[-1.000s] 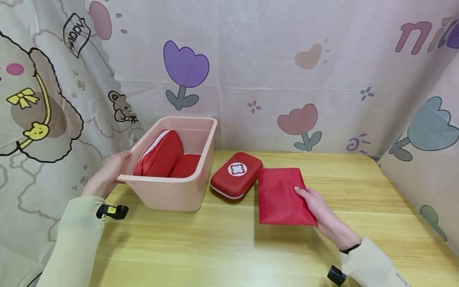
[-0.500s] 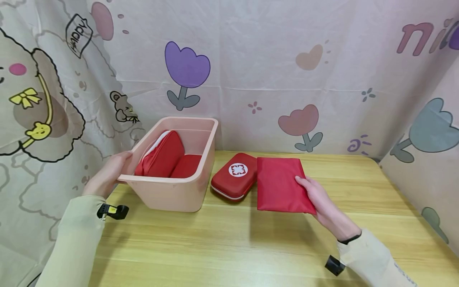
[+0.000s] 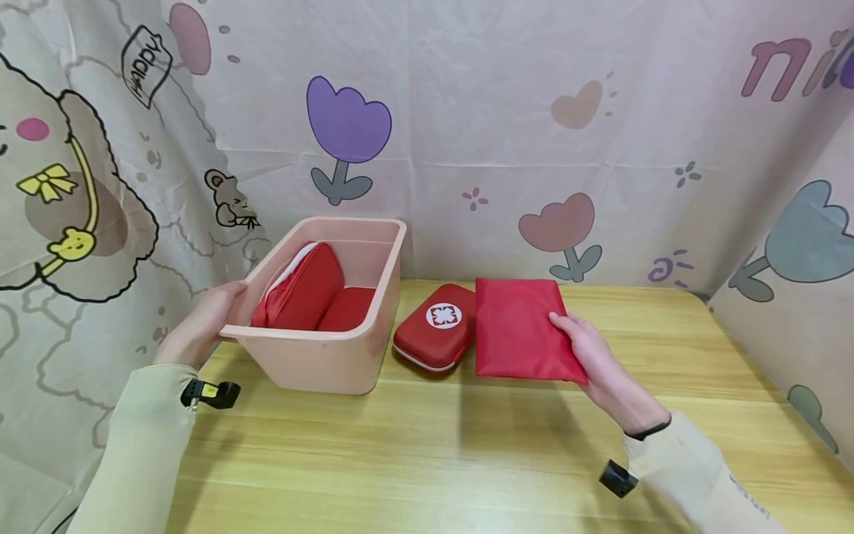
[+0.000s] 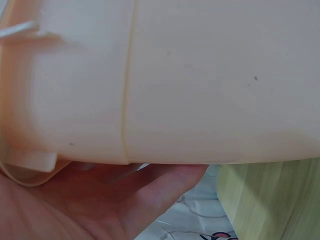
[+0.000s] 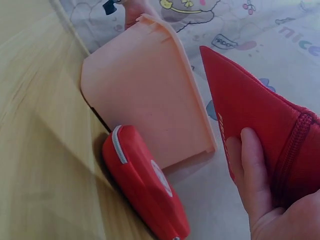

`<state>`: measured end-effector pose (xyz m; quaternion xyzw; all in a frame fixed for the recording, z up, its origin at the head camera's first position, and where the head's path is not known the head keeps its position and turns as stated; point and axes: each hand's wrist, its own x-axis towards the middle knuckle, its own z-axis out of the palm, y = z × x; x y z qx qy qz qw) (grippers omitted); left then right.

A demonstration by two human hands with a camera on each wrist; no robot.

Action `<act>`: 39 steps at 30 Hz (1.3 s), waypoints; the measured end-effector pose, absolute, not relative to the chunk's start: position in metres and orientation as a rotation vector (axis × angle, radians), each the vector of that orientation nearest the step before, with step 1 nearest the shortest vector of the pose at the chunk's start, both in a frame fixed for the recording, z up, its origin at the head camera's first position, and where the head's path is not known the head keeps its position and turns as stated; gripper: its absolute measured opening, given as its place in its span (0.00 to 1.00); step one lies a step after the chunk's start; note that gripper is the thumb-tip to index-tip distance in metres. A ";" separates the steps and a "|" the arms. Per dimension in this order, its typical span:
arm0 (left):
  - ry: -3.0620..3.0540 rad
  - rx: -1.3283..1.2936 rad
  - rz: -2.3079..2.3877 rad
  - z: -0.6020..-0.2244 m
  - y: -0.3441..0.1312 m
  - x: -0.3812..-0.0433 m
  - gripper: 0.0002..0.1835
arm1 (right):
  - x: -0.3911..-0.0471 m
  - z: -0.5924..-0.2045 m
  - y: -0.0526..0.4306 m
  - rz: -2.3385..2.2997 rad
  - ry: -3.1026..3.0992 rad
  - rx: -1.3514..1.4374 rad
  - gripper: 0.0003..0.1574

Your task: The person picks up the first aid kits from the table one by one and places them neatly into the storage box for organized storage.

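My left hand (image 3: 203, 320) grips the left rim of a pale pink plastic bin (image 3: 313, 363); in the left wrist view its fingers (image 4: 170, 187) lie along the bin's outer wall. A red zip pouch with white edging (image 3: 307, 289) leans inside the bin, beside another red item (image 3: 348, 308) lying flat. My right hand (image 3: 596, 360) holds a flat red zip pouch (image 3: 520, 326) by its right edge, above the table. The right wrist view shows its zipper (image 5: 295, 145) and partly covered white lettering. Left of this pouch, a red first-aid case (image 3: 434, 334) with a white emblem rests on the table.
The wooden table (image 3: 400, 460) runs up to a printed cloth backdrop (image 3: 454, 96). The bin stands at the table's back left, with the first-aid case close to its right side. Small black cameras (image 3: 617, 478) are worn on both wrists.
The right hand has moved the flat red pouch away from me and slightly left, and its near side now sits further above its shadow. The left hand and bin have stayed put.
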<state>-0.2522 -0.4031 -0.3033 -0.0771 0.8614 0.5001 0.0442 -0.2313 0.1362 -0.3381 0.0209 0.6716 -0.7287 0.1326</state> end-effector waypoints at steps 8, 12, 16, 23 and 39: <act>2.637 -0.227 1.529 -0.303 -0.402 -0.251 0.38 | -0.235 -0.326 0.131 -2.203 1.894 -0.009 0.40; 2.644 -0.224 1.523 -0.303 -0.402 -0.251 0.38 | -0.238 -0.323 0.129 -2.230 1.862 -0.034 0.40; 2.644 -0.228 1.526 -0.303 -0.401 -0.251 0.38 | -0.241 -0.321 0.126 -2.262 1.820 -0.055 0.38; 2.634 -0.241 1.541 -0.302 -0.400 -0.251 0.38 | -0.247 -0.315 0.119 -2.325 1.771 -0.035 0.26; 2.653 -0.248 1.532 -0.304 -0.402 -0.252 0.38 | -0.259 -0.302 0.100 -2.390 1.721 -0.111 0.22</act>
